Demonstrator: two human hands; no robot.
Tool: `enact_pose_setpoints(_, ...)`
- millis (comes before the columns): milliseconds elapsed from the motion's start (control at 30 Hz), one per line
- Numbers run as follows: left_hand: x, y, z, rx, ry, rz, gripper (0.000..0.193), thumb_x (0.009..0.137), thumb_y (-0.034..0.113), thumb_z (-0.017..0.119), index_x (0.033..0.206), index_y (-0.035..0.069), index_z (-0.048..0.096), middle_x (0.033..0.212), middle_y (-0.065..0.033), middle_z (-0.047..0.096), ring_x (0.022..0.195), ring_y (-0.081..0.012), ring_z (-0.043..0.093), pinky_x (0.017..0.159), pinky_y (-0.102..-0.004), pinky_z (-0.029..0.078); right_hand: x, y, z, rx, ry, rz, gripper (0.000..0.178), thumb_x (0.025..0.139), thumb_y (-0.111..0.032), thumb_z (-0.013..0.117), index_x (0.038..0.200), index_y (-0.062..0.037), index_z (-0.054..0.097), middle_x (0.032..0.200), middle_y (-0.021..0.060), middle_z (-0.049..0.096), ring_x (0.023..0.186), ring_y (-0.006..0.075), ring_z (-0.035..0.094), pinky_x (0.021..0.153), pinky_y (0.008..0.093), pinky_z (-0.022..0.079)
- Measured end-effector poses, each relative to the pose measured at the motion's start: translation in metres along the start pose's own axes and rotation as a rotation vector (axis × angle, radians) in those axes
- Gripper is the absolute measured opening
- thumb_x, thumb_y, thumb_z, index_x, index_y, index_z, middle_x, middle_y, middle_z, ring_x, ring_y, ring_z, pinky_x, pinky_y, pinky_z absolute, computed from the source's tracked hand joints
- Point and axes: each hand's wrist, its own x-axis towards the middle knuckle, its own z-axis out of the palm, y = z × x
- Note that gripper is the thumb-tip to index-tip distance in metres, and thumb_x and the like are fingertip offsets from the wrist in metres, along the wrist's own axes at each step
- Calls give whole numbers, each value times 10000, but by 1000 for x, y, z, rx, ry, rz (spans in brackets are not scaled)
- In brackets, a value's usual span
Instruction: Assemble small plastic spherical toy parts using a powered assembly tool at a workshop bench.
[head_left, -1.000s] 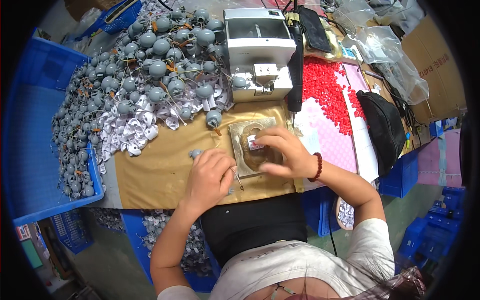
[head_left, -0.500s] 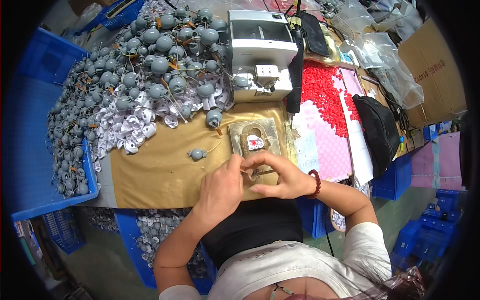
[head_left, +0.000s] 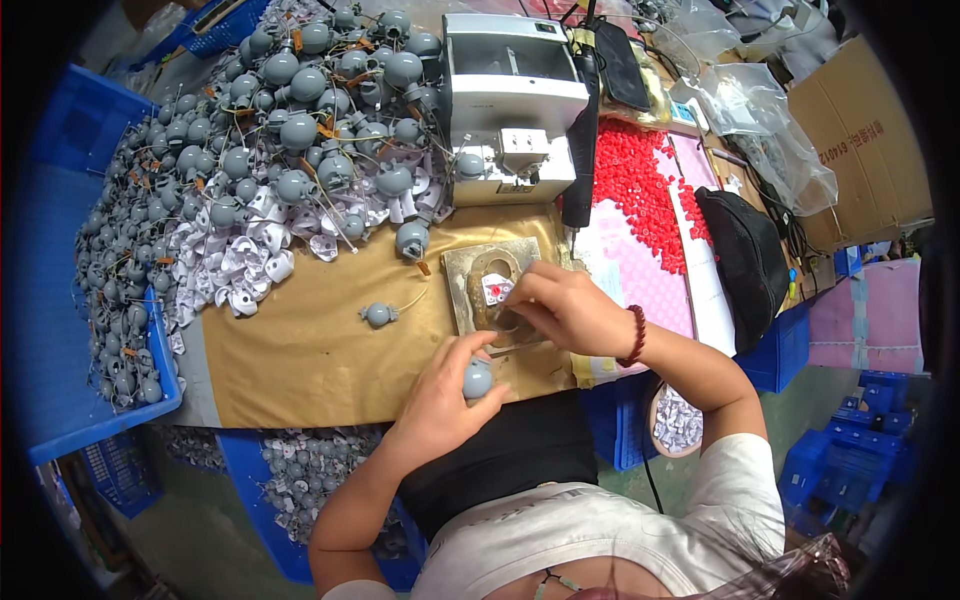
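Left fingers [head_left: 462, 350] now grasp a grey ball [head_left: 477, 379] just beside the metal plate [head_left: 458, 275], having parted from the right fingers [head_left: 531, 287], which bunch by the white piece [head_left: 491, 284] on it, hold unclear, so work seems shifted plateward.

The site is a small-parts assembly workshop, evidenced by a workbench [head_left: 300, 370] bearing heaped grey ball-shaped parts [head_left: 298, 131], loose red pieces [head_left: 632, 180], a boxy silver machine [head_left: 513, 102] and stacked blue crates [head_left: 860, 440] nearby.
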Motion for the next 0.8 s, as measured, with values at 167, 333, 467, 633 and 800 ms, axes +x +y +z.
enact_pose_setpoints(167,1,-4,5,235,110,39,422,839,142,749,1212,36,583,1178,-148,548,998,-366,631,820,-447,534,10,4,11,-461,-45,-220,285,790,-167,708,1060,-98,648,944,69,608,794,248,653,581,368,534)
enact_pose_setpoints(333,7,-5,5,248,72,68,378,819,111,759,1153,19,608,1181,-170,550,1015,-374,625,832,-427,529,12,5,13,-518,-51,-247,346,765,-204,688,1093,-107,642,944,63,589,835,236,636,573,363,528)
enact_pose_setpoints(467,13,-3,1,280,62,91,355,843,144,740,1152,36,603,1198,-150,562,1016,-371,634,830,-444,535,11,5,7,-518,-35,-272,298,767,-207,667,1046,-105,640,924,70,567,809,231,631,571,359,527)
enact_pose_setpoints(633,16,-5,-6,244,75,106,354,806,74,729,1127,15,595,1158,-182,574,1056,-391,591,901,-437,495,10,13,5,-506,-6,-289,194,787,-200,622,944,-85,616,924,100,544,805,246,641,548,374,531)
enact_pose_setpoints(800,19,-15,-8,371,100,106,381,786,23,690,1146,6,568,1165,-210,555,1101,-418,542,959,-461,441,11,16,10,-497,-21,-301,173,764,-203,632,860,-59,637,940,123,549,794,263,639,551,375,538)
